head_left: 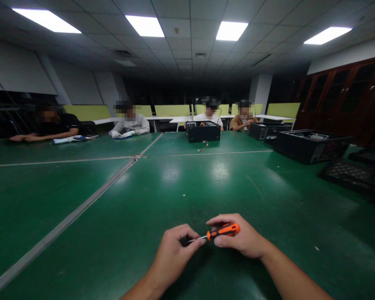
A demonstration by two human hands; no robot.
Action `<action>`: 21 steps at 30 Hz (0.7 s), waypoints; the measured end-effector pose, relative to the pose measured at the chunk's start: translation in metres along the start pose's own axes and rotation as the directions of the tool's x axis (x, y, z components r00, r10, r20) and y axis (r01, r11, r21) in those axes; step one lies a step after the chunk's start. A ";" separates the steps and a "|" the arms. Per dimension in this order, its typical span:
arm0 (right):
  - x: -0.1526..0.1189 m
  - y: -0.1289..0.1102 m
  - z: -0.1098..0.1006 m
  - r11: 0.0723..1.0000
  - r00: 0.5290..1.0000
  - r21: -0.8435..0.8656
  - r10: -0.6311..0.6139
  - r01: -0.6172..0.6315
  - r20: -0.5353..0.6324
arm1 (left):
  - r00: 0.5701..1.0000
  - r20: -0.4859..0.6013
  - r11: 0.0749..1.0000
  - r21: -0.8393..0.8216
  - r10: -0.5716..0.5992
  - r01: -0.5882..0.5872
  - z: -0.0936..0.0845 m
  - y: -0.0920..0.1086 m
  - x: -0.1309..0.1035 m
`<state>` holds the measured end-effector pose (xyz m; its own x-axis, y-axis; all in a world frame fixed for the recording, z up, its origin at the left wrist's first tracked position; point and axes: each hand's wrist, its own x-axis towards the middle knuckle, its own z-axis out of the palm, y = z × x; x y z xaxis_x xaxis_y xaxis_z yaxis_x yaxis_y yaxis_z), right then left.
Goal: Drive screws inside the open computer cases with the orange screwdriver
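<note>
An orange and black screwdriver (224, 231) lies nearly level between my hands, low over the green table. My right hand (242, 237) is closed round its handle, with the thumb along the near side. At the metal shaft, my left hand (180, 246) pinches near the tip between thumb and fingers. A small dark piece shows by the left fingers at the shaft's end; I cannot make out what it is. The tip itself is partly hidden by the fingers.
The green table (112, 225) has grey seams. Open black computer cases (312, 146) stand at the right, another case (203, 132) at the far side beside a small cable (203, 146). Dark panels (353, 173) lie at the right edge. Several people sit across the table.
</note>
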<state>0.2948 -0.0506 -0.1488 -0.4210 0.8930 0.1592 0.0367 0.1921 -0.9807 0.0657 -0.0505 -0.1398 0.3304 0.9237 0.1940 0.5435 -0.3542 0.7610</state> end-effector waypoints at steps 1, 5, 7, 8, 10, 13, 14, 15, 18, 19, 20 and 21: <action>0.000 0.001 0.001 1.000 1.000 0.015 0.007 -0.007 -0.016 | 1.000 0.021 1.000 -0.003 0.008 -0.008 0.000 -0.001 0.000; 0.004 0.004 0.003 0.996 0.999 0.085 0.035 -0.032 -0.031 | 0.962 0.229 0.988 -0.018 0.152 -0.152 0.004 -0.001 0.000; 0.005 0.002 0.004 0.997 0.999 0.064 0.033 -0.031 -0.029 | 0.907 0.323 0.961 -0.035 0.271 -0.275 0.006 0.002 -0.002; 0.005 0.001 0.004 0.998 0.999 0.056 0.037 -0.035 -0.030 | 0.880 0.352 0.945 -0.050 0.318 -0.322 0.007 0.003 -0.003; 0.005 0.000 0.005 0.998 0.999 0.056 0.042 -0.042 -0.007 | 0.861 0.364 0.933 -0.076 0.354 -0.351 0.008 0.006 -0.005; 0.002 -0.002 0.007 1.000 0.999 -0.013 -0.025 0.026 0.042 | 0.897 0.316 0.951 -0.098 0.309 -0.293 0.009 0.006 -0.007; 0.001 -0.002 0.009 0.995 0.997 -0.075 -0.055 0.059 0.055 | 0.907 0.297 0.954 -0.114 0.300 -0.278 0.009 0.005 -0.008; 0.000 -0.003 0.010 0.985 0.995 -0.151 -0.078 0.086 0.059 | 0.910 0.285 0.953 -0.136 0.300 -0.272 0.008 0.005 -0.009; -0.001 -0.006 0.014 0.935 0.995 -0.341 -0.088 0.100 0.052 | 0.910 0.273 0.941 -0.224 0.311 -0.255 0.003 0.002 -0.010; -0.001 -0.008 0.016 0.924 0.995 -0.369 -0.088 0.102 0.053 | 0.911 0.268 0.937 -0.239 0.314 -0.253 0.001 0.001 -0.010; -0.001 -0.008 0.017 0.916 0.994 -0.385 -0.092 0.108 0.062 | 0.912 0.260 0.937 -0.236 0.317 -0.258 0.000 0.000 -0.010; -0.001 -0.009 0.018 0.914 0.993 -0.388 -0.093 0.115 0.074 | 0.916 0.244 0.939 -0.216 0.318 -0.268 -0.002 -0.001 -0.010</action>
<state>0.2786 -0.0603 -0.1424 -0.4889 0.8384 0.2410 0.3372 0.4364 -0.8342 0.0603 -0.0588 -0.1416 0.6642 0.6976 0.2685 0.2546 -0.5488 0.7963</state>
